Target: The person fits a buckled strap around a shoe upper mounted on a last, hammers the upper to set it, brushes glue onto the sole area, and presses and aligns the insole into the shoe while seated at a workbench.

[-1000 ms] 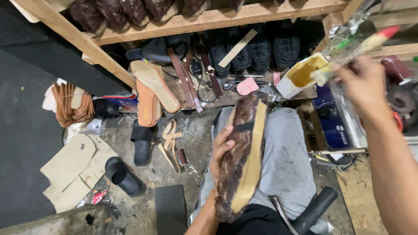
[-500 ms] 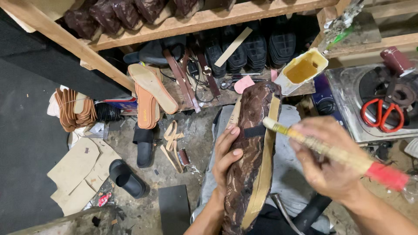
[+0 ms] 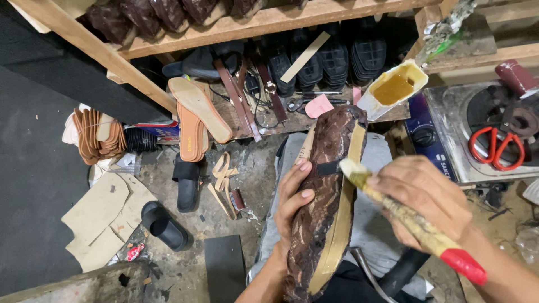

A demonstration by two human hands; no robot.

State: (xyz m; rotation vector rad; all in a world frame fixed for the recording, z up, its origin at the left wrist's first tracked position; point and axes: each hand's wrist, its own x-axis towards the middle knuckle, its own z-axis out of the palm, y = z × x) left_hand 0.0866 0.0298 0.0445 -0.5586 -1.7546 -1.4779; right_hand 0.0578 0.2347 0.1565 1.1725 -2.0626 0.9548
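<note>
Head view of a cobbler's corner. The left hand (image 3: 295,196) grips a long brown patterned sole (image 3: 325,191) from its left side, fingers curled over the edge, holding it upright over the lap with its toe end pointing toward the shelf (image 3: 269,25). A tan strip runs along the sole's right edge. The right hand (image 3: 426,199) is closed around a brush (image 3: 404,216) with a glue-caked shaft and red handle end; its bristles touch the tan strip beside a black band across the sole. Just beyond the toe end stands an open carton (image 3: 396,90) holding yellow glue. To the right, red-handled scissors (image 3: 497,148) lie on a metal stove (image 3: 449,146). Under the shelf, dark shoe soles (image 3: 348,56) stand in a row, with brown straps (image 3: 241,95) hanging near them. Two tan insoles (image 3: 196,115) lean at the left, beside a bundle of leather pieces (image 3: 98,137). On the floor (image 3: 247,168) lie cardboard patterns (image 3: 104,216), a black sandal (image 3: 165,227) and loose tan strips (image 3: 222,182).
</note>
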